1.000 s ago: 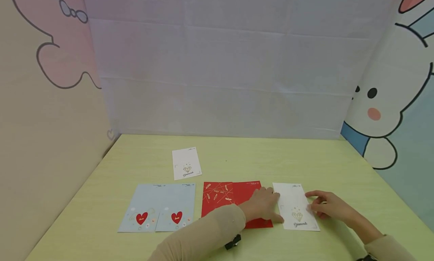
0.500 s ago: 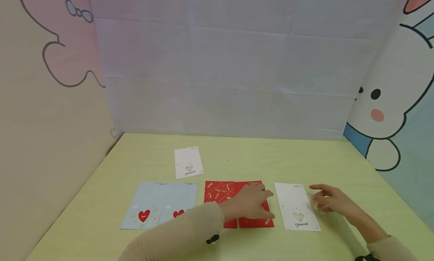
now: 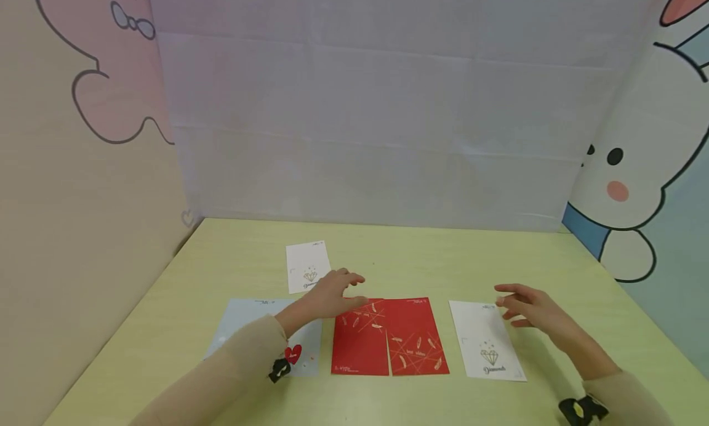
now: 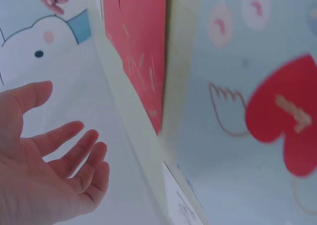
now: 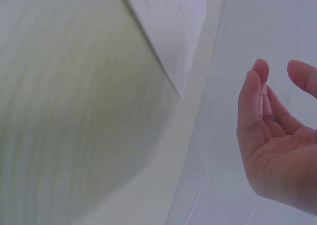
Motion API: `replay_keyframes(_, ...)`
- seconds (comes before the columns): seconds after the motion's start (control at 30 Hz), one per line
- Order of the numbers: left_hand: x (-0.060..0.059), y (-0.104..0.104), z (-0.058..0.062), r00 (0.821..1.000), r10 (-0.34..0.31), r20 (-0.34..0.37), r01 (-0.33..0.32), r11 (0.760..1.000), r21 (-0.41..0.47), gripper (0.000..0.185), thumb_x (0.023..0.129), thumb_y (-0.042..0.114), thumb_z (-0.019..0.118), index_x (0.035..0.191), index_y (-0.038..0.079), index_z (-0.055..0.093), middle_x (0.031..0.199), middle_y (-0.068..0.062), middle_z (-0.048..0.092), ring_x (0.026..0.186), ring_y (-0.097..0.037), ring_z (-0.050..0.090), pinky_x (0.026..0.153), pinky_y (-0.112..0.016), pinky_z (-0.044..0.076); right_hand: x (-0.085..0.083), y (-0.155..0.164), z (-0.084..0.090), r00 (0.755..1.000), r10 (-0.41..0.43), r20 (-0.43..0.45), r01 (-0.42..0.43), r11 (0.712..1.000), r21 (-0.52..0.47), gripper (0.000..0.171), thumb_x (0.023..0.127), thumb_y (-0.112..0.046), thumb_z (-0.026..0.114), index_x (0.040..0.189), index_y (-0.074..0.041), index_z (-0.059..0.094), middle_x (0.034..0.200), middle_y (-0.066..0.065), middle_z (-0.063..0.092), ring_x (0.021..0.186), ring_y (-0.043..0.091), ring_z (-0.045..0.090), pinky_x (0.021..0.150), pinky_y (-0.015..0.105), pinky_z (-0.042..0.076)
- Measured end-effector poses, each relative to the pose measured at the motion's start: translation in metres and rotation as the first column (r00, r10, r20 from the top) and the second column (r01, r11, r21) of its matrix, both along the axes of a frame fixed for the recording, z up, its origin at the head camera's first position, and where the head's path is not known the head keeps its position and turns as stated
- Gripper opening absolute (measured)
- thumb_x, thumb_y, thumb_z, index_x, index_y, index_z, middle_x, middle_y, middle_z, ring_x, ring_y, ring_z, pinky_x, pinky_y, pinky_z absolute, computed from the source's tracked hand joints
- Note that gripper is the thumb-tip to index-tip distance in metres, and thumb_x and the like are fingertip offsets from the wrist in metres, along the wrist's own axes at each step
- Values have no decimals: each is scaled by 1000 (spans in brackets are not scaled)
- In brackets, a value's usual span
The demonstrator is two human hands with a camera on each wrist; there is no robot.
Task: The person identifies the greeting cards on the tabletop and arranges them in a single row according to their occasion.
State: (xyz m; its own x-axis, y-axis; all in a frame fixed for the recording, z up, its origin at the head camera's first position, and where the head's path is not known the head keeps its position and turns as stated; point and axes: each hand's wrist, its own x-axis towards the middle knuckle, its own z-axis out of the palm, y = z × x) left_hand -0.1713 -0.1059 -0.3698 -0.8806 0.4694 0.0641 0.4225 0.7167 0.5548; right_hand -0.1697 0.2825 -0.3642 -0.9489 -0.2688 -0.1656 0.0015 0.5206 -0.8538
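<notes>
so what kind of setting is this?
Probably a staged recording booth, not a home: a pale green wooden table enclosed by a creased white cloth backdrop and cartoon rabbit wall panels, with flat printed paper cards laid in a row.

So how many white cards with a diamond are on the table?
2. One white card lies at the back, just beyond the left hand; the other white card lies right of the red cards, beside the right hand.
</notes>
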Motion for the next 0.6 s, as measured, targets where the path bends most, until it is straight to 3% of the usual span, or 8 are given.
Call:
replay_keyframes(0.13, -10, -30, -3, 994, 103, 42, -108, 987, 121, 40, 86, 24, 57, 117, 0, 52, 108, -16, 51, 97, -29, 49, 78, -40, 42, -6, -7, 7, 1000, 3, -29, -4, 999, -36, 52, 93, -25, 45, 129, 9, 31, 113, 25, 49, 88, 27, 54, 73, 34, 48)
replay_keyframes(0.23, -17, -51, -4, 969, 221, 107, -238, 953, 186, 39, 87, 23, 55, 119, -1, 51, 112, -16, 51, 100, -29, 49, 82, -40, 41, -11, -12, 11, 999, 4, -49, -7, 998, -68, 52, 93, -26, 44, 130, 9, 31, 115, 25, 47, 91, 29, 54, 75, 33, 47)
replay_keyframes(0.3, -21, -64, -3, 939, 296, 173, -329, 918, 219, 41, 89, 24, 53, 122, 0, 49, 117, -17, 49, 104, -30, 46, 86, -43, 39, -15, -15, 12, 998, 3, -60, -8, 996, -91, 52, 94, -26, 43, 130, 9, 30, 116, 26, 46, 93, 32, 53, 76, 33, 47)
replay_keyframes(0.37, -24, -77, -2, 899, 362, 248, -418, 878, 233, 44, 90, 27, 51, 126, 1, 45, 123, -18, 45, 111, -32, 42, 90, -46, 35, -20, -19, 14, 998, -7, -64, -1, 993, -122, 53, 94, -28, 42, 130, 9, 30, 117, 27, 44, 94, 32, 53, 77, 32, 47)
replay_keyframes(0.43, -27, -88, -2, 862, 399, 312, -477, 848, 233, 49, 91, 30, 47, 130, 1, 39, 129, -20, 39, 116, -34, 36, 93, -49, 30, -24, -24, 16, 998, -17, -66, 6, 988, -157, 54, 94, -28, 42, 130, 9, 30, 119, 28, 42, 95, 27, 54, 78, 31, 46)
replay_keyframes(0.5, -29, -98, -2, 829, 416, 373, -519, 822, 236, 54, 92, 33, 44, 133, 0, 33, 133, -21, 33, 120, -36, 31, 95, -50, 26, -30, -31, 19, 998, -29, -57, 17, 979, -202, 55, 94, -29, 43, 131, 8, 29, 120, 25, 42, 94, 19, 54, 78, 29, 46)
replay_keyframes(0.6, -30, -110, -4, 803, 403, 438, -540, 803, 252, 60, 93, 35, 40, 134, -6, 24, 136, -25, 26, 121, -40, 28, 96, -50, 24, -38, -43, 23, 999, -44, -18, 36, 950, -310, 56, 93, -27, 45, 132, 8, 26, 117, 17, 45, 91, 9, 55, 79, 26, 45)
